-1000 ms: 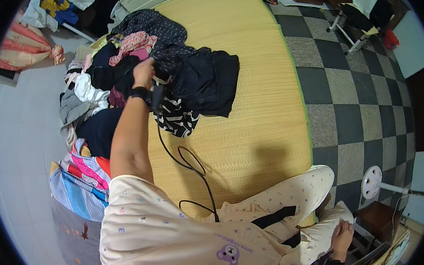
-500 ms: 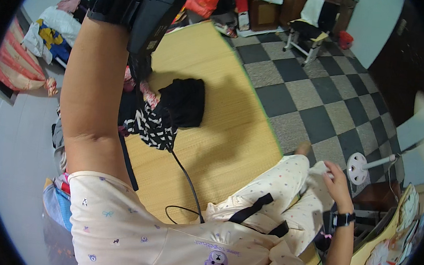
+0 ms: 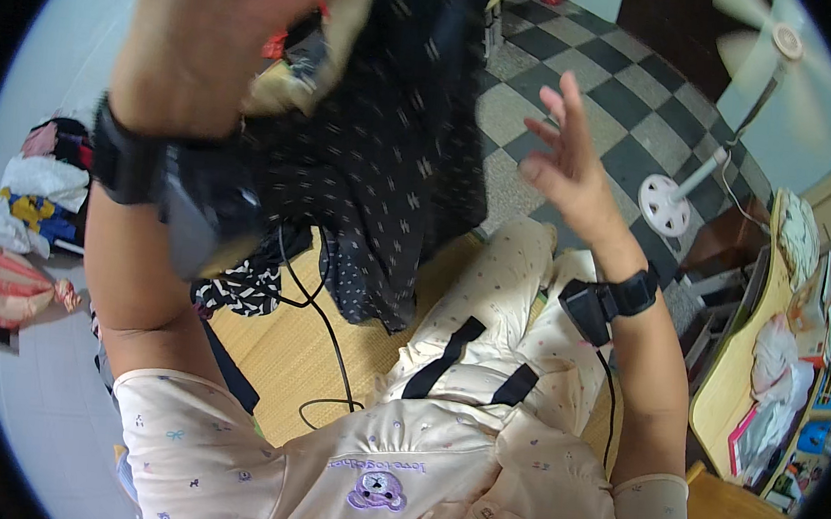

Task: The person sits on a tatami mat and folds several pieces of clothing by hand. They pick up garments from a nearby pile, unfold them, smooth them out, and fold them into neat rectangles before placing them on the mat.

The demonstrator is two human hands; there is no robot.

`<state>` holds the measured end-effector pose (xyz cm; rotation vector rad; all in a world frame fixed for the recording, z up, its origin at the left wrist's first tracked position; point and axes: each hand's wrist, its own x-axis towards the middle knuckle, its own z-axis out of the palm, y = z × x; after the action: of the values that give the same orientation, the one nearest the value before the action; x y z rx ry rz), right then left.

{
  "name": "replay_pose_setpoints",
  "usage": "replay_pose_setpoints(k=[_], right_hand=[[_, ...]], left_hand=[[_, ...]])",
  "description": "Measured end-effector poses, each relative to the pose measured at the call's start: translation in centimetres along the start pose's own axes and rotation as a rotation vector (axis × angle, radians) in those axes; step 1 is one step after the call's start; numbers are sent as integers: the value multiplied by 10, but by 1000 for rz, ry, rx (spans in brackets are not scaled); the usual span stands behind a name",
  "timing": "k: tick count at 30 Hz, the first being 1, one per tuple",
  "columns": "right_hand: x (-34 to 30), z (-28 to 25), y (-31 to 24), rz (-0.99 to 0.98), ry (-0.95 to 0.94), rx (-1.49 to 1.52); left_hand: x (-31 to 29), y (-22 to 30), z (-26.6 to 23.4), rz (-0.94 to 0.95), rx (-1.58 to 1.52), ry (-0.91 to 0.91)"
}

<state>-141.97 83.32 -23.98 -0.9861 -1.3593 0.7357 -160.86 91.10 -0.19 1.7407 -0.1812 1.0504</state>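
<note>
Black patterned cloth [image 3: 396, 141] lifted; right hand [image 3: 578, 180] raised.

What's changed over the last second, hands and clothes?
The black white-flecked garment has gone from lying on the pile to hanging raised beside the left hand, which rose close to the camera; its grip is too blurred to confirm. The right hand moved up and forward toward the garment, fingers spread, empty. Unchanged: the black-and-white patterned cloth lies on the straw mat.
</note>
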Motion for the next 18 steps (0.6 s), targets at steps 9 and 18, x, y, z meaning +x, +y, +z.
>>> replay_pose_setpoints(k=[9, 18], right_hand=[[-48, -78, 16, 260, 311, 278], [-166, -128, 36, 556, 616, 221]], left_hand=[[-92, -133, -10, -608, 51, -72], [-273, -267, 1, -832, 833, -353]])
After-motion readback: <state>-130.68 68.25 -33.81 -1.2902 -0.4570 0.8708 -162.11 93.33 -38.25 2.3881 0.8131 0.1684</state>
